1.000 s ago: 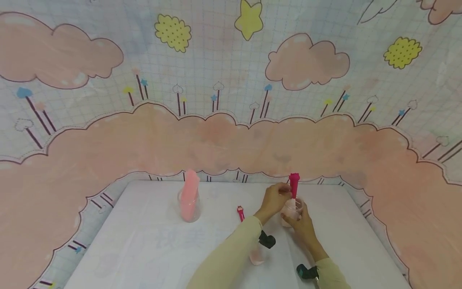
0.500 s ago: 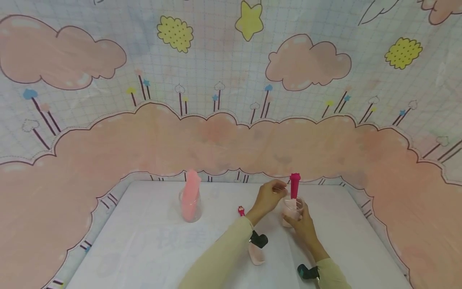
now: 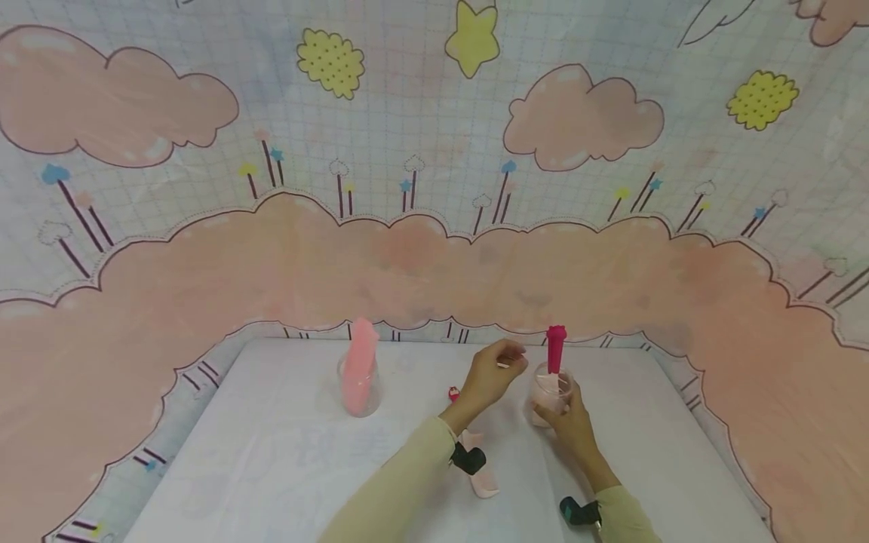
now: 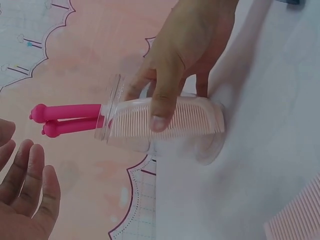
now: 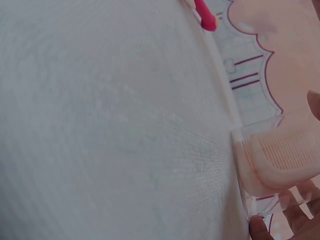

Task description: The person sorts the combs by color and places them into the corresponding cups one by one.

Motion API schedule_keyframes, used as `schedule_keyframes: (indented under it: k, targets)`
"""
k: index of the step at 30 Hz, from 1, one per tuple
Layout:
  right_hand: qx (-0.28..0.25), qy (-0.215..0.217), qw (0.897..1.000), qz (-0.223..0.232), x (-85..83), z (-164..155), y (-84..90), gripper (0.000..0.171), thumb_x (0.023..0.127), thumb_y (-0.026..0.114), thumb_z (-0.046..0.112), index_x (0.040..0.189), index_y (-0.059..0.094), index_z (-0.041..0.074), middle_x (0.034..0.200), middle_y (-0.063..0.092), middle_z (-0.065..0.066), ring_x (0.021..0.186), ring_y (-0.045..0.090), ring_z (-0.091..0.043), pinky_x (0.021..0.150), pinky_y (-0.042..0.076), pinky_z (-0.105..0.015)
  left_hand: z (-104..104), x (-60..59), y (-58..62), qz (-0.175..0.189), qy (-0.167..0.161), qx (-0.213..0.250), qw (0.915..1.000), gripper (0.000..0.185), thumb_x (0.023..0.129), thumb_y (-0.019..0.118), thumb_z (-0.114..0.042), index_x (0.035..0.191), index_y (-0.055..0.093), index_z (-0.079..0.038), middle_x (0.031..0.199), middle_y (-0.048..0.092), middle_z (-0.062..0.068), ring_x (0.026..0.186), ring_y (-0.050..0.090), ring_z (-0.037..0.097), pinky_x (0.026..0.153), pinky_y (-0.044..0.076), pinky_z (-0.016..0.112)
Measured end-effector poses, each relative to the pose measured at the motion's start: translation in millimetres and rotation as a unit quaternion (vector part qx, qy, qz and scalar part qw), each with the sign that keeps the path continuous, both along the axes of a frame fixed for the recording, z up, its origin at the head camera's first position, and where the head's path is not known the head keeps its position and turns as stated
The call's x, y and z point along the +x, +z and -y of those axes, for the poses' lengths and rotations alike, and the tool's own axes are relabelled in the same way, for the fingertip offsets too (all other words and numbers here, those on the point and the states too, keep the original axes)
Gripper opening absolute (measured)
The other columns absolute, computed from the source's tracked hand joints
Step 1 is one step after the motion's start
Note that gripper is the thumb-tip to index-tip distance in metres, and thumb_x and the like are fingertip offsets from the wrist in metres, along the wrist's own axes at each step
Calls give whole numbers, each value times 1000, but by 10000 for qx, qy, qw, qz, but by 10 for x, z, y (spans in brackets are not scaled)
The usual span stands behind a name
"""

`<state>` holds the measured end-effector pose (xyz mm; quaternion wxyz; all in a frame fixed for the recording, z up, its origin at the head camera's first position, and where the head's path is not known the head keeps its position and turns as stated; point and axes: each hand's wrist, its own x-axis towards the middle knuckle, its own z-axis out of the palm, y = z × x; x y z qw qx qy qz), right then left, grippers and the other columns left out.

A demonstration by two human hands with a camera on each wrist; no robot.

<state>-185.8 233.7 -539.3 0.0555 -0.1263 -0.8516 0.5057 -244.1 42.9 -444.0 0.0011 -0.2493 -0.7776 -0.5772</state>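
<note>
In the head view my right hand holds a clear jar that stands upright on the white table. Inside it are pale pink combs, teeth visible through the wall; two magenta handles stick out of the mouth. My right thumb lies along the jar's side in the left wrist view. To the jar's left, apart from it, my left hand hangs in the air with loosely bent fingers and nothing in them. Another pale pink comb lies on the table, partly covered by my left forearm.
A second clear jar stands on the left of the table, with a flat salmon-pink piece leaning in it. Behind the table hangs a cloth printed with clouds and stars.
My left hand has drawn away from the comb handle, moving left from the jar. My right hand and the jar have stayed where they were.
</note>
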Motion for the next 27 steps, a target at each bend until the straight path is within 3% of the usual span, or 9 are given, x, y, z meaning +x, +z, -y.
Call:
schedule_keyframes:
  k: [10, 27]
  targets:
    - [-7, 5, 10000, 36, 9, 15, 20, 94, 89, 72, 36, 157, 10, 17, 160, 23, -21, 146, 23, -48, 111, 31, -63, 204, -14, -136, -1, 51, 101, 9999, 20, 93, 66, -17, 111, 68, -7, 102, 72, 7, 95, 68, 16, 82, 55, 20]
    - [-72, -8, 10000, -18, -11, 8, -10, 90, 90, 71, 32, 156, 13, 17, 159, 26, -21, 144, 27, -50, 110, 35, -62, 634, -1, -498, 223, 440, -81, 9988, 18, 93, 66, -17, 109, 68, -9, 99, 71, 5, 93, 67, 16, 82, 54, 20]
